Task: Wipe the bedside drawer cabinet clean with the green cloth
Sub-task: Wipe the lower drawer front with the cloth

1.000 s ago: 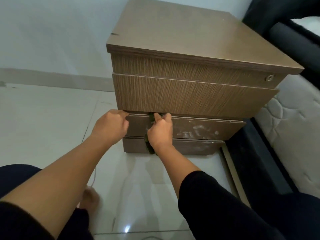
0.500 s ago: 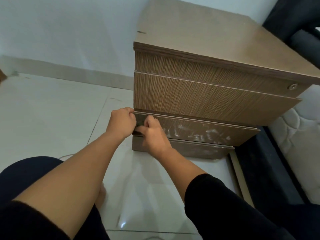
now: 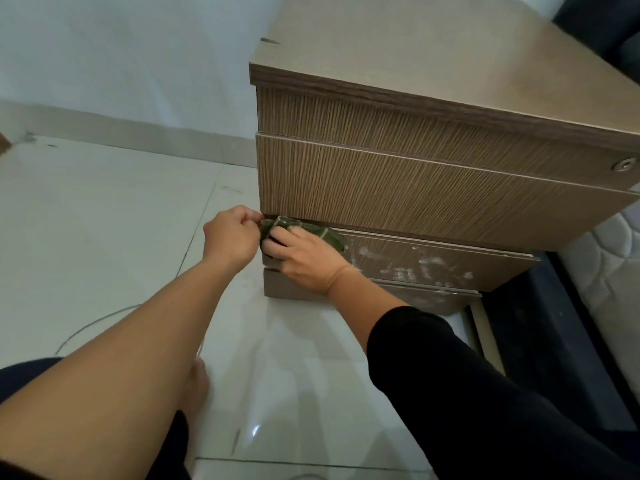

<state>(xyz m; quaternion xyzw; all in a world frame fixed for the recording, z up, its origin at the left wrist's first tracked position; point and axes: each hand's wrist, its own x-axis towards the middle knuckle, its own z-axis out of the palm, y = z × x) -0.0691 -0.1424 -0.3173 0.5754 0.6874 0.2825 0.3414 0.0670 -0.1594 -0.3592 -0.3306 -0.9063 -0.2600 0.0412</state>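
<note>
The brown wood-grain bedside cabinet (image 3: 415, 181) stands on the pale floor with its upper drawers pulled out over the lowest one. White dusty smears cover the lowest drawer front (image 3: 433, 265). The green cloth (image 3: 325, 233) lies bunched at that drawer's top left corner. My right hand (image 3: 304, 261) presses the cloth against the drawer front with its fingers over it. My left hand (image 3: 232, 237) is curled at the cabinet's left corner, pinching the cloth's left end.
Glossy white floor tiles (image 3: 104, 237) spread to the left, with a thin cable (image 3: 104, 320) lying on them. A white mattress (image 3: 609, 271) and dark bed frame (image 3: 540, 341) flank the cabinet on the right. My bare foot (image 3: 197, 386) rests on the floor below.
The view has shifted left, so the cabinet sits further right. The green cloth, hidden under my right hand half a second ago, now shows along the lowest drawer's top edge.
</note>
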